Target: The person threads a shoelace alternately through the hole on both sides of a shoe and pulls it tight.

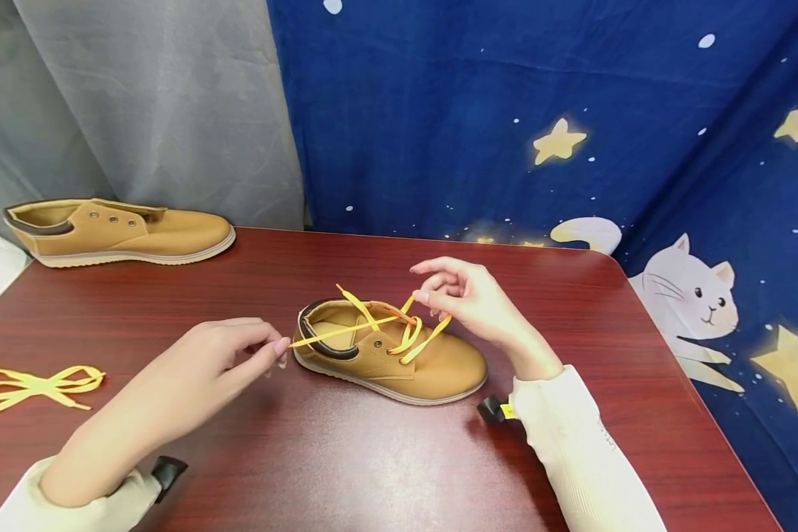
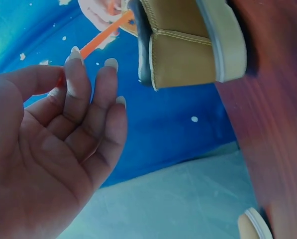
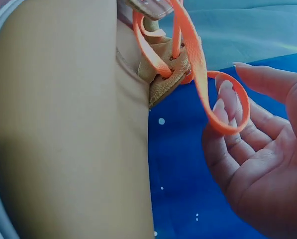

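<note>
A tan low-cut shoe (image 1: 445,366) stands on the table with its toe to the right. A flat yellow shoelace (image 1: 408,336) is threaded through its front eyelets. My left hand (image 1: 229,362), just beyond the heel, pinches one lace end between thumb and a fingertip; that strand is stretched back over the shoe opening. Above the vamp, my right hand (image 1: 472,295) has curled fingers, and a loop of lace (image 3: 228,130) runs round them. A second lace end (image 1: 351,294) sticks up loose over the opening. In the left wrist view the heel (image 2: 183,55) shows close up.
At the back left stands a matching shoe (image 1: 146,235) without a lace. A spare yellow shoelace (image 1: 36,386) lies folded at the left of the red-brown table (image 1: 386,473). Grey and blue curtains (image 1: 439,133) hang behind the table.
</note>
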`<state>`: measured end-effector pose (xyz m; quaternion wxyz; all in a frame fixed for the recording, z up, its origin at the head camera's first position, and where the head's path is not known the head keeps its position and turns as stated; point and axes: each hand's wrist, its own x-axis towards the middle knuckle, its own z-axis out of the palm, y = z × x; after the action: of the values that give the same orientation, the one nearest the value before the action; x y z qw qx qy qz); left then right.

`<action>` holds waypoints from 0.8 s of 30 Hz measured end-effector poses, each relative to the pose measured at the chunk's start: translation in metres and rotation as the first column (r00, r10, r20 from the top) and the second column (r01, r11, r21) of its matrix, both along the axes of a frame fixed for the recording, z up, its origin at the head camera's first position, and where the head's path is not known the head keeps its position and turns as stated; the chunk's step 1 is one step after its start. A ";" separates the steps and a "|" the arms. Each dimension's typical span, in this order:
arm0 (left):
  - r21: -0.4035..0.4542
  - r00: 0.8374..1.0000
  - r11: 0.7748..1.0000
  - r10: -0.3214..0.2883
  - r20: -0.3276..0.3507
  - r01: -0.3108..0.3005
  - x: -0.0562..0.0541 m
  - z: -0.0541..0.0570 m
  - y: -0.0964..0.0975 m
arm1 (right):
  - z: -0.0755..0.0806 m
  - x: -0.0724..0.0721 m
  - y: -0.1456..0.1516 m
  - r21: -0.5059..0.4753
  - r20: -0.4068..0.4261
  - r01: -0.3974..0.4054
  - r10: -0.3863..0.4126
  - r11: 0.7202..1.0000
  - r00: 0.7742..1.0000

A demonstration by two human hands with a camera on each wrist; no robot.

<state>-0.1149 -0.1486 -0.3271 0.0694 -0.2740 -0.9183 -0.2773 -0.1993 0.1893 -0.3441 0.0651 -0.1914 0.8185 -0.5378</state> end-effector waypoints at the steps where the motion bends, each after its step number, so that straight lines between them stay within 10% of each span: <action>1: 0.000 1.000 1.000 0.005 0.006 -0.005 0.001 -0.001 -0.003 | 0.000 0.000 0.000 -0.021 0.008 -0.005 0.006 1.000 1.000; 10: 0.022 0.999 0.999 0.039 -0.013 -0.039 0.009 -0.021 -0.028 | 0.001 0.004 -0.006 -0.191 0.080 -0.041 0.057 0.981 0.995; 24: 0.028 0.997 0.998 0.055 0.054 -0.057 0.028 -0.044 -0.051 | 0.000 0.012 -0.006 0.100 -0.071 0.008 -0.001 0.995 0.997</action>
<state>-0.0872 -0.1993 -0.3710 0.0569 -0.2396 -0.9229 -0.2959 -0.1875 0.1832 -0.3441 0.0444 -0.2051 0.8466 -0.4891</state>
